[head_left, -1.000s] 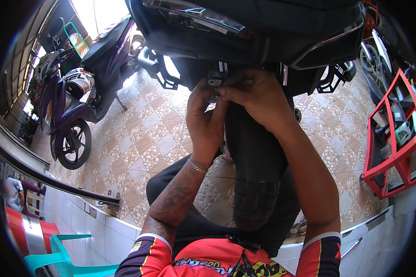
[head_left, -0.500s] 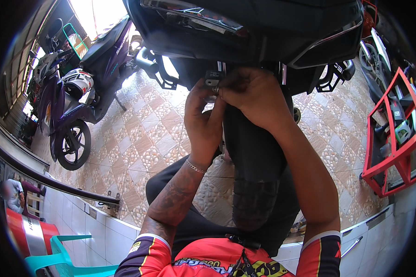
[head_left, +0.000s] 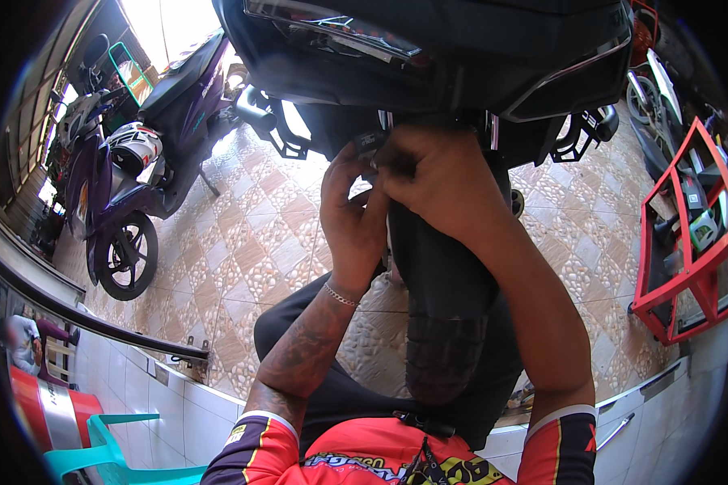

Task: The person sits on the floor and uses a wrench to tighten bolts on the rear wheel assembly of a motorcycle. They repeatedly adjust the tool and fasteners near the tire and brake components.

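Note:
In front of me is the dark front end of a motorbike (head_left: 437, 77), its black front mudguard (head_left: 441, 259) and knobbly tyre (head_left: 445, 364) reaching down between my legs. Left of the mudguard, a small black block-shaped part (head_left: 370, 143) with pale marks sits at my fingertips. My left hand (head_left: 352, 212) closes its fingers and thumb around the lower side of this part. From the other side my right hand (head_left: 441, 174) bends over the mudguard top, fingers pinched together against the part's lower end. Whatever small piece those fingers hold is hidden.
A purple scooter (head_left: 150, 153) with a white helmet (head_left: 136, 147) stands at left. At right is a red metal frame trolley (head_left: 687, 234) carrying bottles and tools. A turquoise plastic chair (head_left: 109, 449) and a red drum (head_left: 52, 412) are at lower left; a person (head_left: 26, 343) sits beyond.
The small black part has tilted and shifted slightly down and left. My right fingers have turned over its lower end, covering the metal tab that showed before. My left hand stays nearly in place.

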Motion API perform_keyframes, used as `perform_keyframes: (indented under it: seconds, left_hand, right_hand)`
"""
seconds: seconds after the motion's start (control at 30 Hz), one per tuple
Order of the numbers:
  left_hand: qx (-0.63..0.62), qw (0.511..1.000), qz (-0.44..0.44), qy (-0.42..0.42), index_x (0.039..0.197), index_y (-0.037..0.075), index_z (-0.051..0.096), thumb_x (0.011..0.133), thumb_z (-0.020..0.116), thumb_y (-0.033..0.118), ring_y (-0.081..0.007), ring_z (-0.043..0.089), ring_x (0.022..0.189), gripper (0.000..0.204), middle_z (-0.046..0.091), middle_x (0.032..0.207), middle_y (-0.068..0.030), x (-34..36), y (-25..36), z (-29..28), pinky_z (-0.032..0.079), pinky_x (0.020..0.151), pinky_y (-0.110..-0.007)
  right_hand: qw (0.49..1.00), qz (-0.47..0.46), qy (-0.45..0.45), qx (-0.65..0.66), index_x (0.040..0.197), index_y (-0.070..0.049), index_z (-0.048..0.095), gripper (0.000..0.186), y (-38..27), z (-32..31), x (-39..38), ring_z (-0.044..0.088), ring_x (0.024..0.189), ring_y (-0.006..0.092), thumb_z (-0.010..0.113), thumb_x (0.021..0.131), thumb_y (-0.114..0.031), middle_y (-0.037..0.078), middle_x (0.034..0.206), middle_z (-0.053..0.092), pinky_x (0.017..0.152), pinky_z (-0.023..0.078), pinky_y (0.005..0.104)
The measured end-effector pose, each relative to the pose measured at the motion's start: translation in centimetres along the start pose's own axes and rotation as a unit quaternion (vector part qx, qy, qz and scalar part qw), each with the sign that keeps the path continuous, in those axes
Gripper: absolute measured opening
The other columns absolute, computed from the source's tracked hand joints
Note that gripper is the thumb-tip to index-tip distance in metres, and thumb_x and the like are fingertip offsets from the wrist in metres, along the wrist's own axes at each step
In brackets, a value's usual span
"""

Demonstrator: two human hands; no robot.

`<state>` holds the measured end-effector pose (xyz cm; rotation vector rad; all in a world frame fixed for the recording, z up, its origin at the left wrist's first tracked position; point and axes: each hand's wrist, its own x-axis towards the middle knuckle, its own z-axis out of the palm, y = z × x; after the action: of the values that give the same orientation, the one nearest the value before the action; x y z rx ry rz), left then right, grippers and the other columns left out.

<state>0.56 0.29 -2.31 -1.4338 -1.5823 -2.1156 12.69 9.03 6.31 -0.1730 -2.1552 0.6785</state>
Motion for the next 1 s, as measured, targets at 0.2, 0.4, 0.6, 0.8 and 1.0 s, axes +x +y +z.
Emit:
perform_keyframes:
  seconds: [0.2,0.4,0.6,0.8,1.0]
  left_hand:
    - [-0.016,1.000,-0.009,0.005,0.114,0.002,0.065,0.092,0.072,0.003,-0.0231,0.062,0.122,0.023,0.054,0.144,-0.0189,-0.2,-0.3,-0.1,0.061,0.078,-0.028]
    - [-0.040,0.999,-0.010,0.008,0.110,0.002,0.064,0.092,0.073,0.003,-0.0227,0.061,0.123,0.021,0.053,0.144,-0.0193,-0.2,-0.2,-0.2,0.061,0.081,-0.028]
    - [-0.056,0.998,-0.025,0.007,0.110,0.002,0.064,0.093,0.072,0.004,-0.0216,0.062,0.121,0.020,0.052,0.145,-0.0192,-0.5,-0.2,-0.4,0.060,0.082,-0.028]
    - [-0.046,0.999,-0.021,0.014,0.109,0.000,0.064,0.094,0.070,0.003,-0.0214,0.063,0.118,0.017,0.053,0.142,-0.0204,-0.4,0.1,-0.4,0.061,0.082,-0.028]
    - [-0.021,0.999,-0.034,0.012,0.107,-0.001,0.065,0.094,0.070,0.002,-0.0218,0.065,0.116,0.014,0.054,0.140,-0.0216,-0.3,0.9,-0.5,0.061,0.083,-0.028]
  right_hand:
    - [0.996,-0.072,0.008,-0.042,0.088,-0.001,0.067,0.015,-0.4,0.0,-0.1,0.071,0.075,0.0323,0.075,0.077,-0.008,0.015,0.083,0.070,0.069,0.056,0.0394]
    - [0.996,-0.088,0.012,-0.026,0.087,-0.001,0.066,0.016,-0.5,-0.1,0.0,0.072,0.075,0.0313,0.077,0.076,-0.008,0.015,0.084,0.070,0.068,0.057,0.0389]
    - [0.998,-0.058,-0.004,-0.021,0.090,-0.001,0.068,0.016,-0.7,-0.3,-0.1,0.073,0.076,0.0301,0.076,0.077,-0.008,0.015,0.084,0.071,0.069,0.057,0.0370]
    - [1.000,-0.003,-0.024,0.005,0.097,-0.002,0.071,0.015,-0.5,-0.1,-0.1,0.075,0.079,0.0278,0.075,0.084,-0.009,0.014,0.087,0.074,0.073,0.058,0.0346]
    - [0.999,0.045,-0.018,0.017,0.104,-0.003,0.073,0.013,-0.1,0.5,-0.5,0.077,0.086,0.0202,0.073,0.091,-0.008,0.011,0.094,0.077,0.079,0.060,0.0310]
